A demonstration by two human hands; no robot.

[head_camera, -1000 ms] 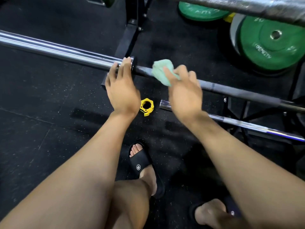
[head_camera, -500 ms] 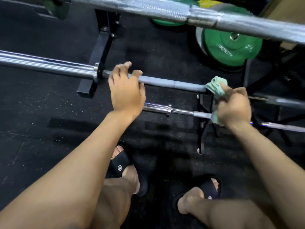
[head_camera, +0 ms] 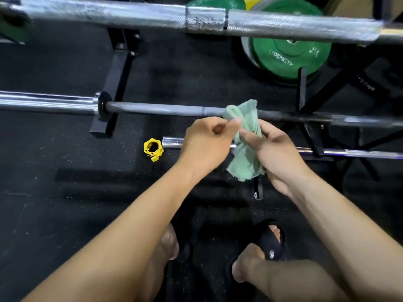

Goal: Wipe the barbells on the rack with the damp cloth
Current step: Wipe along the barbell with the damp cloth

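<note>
From the head view we see our left hand (head_camera: 205,140) and right hand (head_camera: 272,149) both pinching the green cloth (head_camera: 244,144), bunched between them just in front of the middle barbell (head_camera: 157,109). The cloth's top edge overlaps that bar. A yellow collar clamp (head_camera: 153,149) lies on the floor (head_camera: 54,166).

Both hands are holding the green cloth (head_camera: 244,140) in front of the middle barbell (head_camera: 163,109). Left hand (head_camera: 207,142) is pinching its upper part, right hand (head_camera: 274,153) is gripping it from the side. Another barbell (head_camera: 130,15) is running across the top, a lower barbell (head_camera: 349,153) beneath. Yellow collar (head_camera: 153,149) is lying on the black floor (head_camera: 54,160); green plate (head_camera: 290,55) is standing behind. Feet are wearing black slides (head_camera: 270,243).
</note>
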